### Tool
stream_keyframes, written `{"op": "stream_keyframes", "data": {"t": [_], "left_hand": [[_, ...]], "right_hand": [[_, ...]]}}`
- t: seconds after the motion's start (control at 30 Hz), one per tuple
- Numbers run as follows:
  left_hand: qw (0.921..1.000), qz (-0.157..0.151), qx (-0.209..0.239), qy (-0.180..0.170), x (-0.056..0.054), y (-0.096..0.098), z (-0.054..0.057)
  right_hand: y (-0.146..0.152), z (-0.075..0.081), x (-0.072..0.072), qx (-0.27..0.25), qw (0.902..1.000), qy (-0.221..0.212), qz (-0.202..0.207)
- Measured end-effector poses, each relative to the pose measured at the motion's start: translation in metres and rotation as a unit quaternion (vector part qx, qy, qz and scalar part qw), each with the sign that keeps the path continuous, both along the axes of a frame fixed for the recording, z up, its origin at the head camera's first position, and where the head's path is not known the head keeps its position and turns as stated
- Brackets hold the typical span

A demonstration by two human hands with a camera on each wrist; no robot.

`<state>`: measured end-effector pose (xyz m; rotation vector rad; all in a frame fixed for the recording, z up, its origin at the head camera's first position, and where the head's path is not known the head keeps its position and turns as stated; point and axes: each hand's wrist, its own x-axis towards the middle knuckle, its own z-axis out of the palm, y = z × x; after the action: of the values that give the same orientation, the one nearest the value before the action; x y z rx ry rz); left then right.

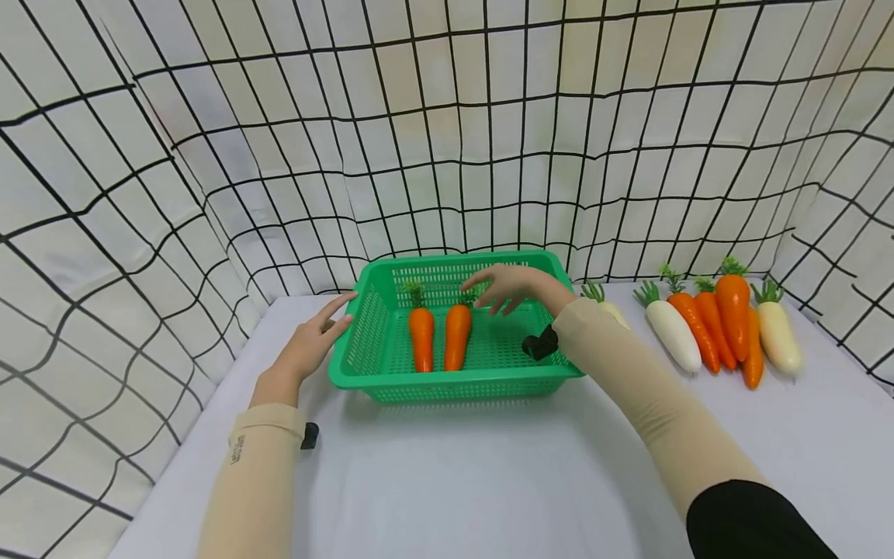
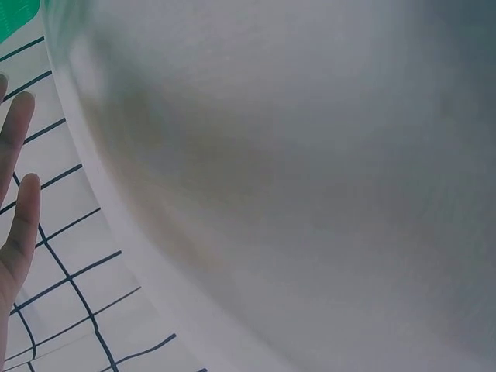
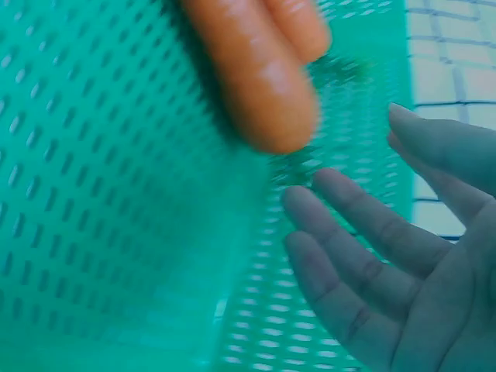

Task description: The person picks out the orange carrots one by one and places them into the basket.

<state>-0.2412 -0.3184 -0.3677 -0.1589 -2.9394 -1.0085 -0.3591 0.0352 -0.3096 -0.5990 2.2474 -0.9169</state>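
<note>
A green perforated basket (image 1: 454,380) sits on the white table with two orange carrots inside, a left carrot (image 1: 422,338) and a right carrot (image 1: 457,337), their leafy tops toward the back wall. My right hand (image 1: 513,286) hovers over the basket's back right part, fingers spread and holding nothing. In the right wrist view its fingertips are close to the leafy end of the nearer carrot (image 3: 267,93). At the basket's left rim is my left hand (image 1: 312,345), fingers extended with the tips right at the edge. Only part of the left hand (image 2: 15,201) shows in the left wrist view.
To the right of the basket lie several more vegetables: a white radish (image 1: 673,335), a cream radish (image 1: 779,335), and several carrots (image 1: 732,310) bunched between them. Another pale radish (image 1: 612,312) is partly hidden behind my right sleeve. Black wire mesh (image 1: 461,124) encloses the back and sides.
</note>
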Motion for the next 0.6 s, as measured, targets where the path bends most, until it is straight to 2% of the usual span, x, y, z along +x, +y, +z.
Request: {"op": "stream_keyframes", "data": {"t": [0.13,0.3,0.5,0.6], "left_hand": [[1.0,0.002,-0.003,0.003,0.0,-0.001,0.001],[1.0,0.002,-0.002,0.002,0.0,-0.001,0.001],[1.0,0.002,-0.002,0.0,0.0,0.001,-0.001],[1.0,0.001,-0.005,0.001,0.0,0.002,-0.001]], "right_hand": [[0.012,0.018,0.011,-0.023,0.9981,0.047,0.033],[0.031,0.038,0.027,-0.07,0.9919,0.102,0.027],[0.068,0.046,0.046,-0.089,0.9793,0.181,0.014],[0.09,0.047,0.057,-0.087,0.9749,0.205,-0.002]]}}
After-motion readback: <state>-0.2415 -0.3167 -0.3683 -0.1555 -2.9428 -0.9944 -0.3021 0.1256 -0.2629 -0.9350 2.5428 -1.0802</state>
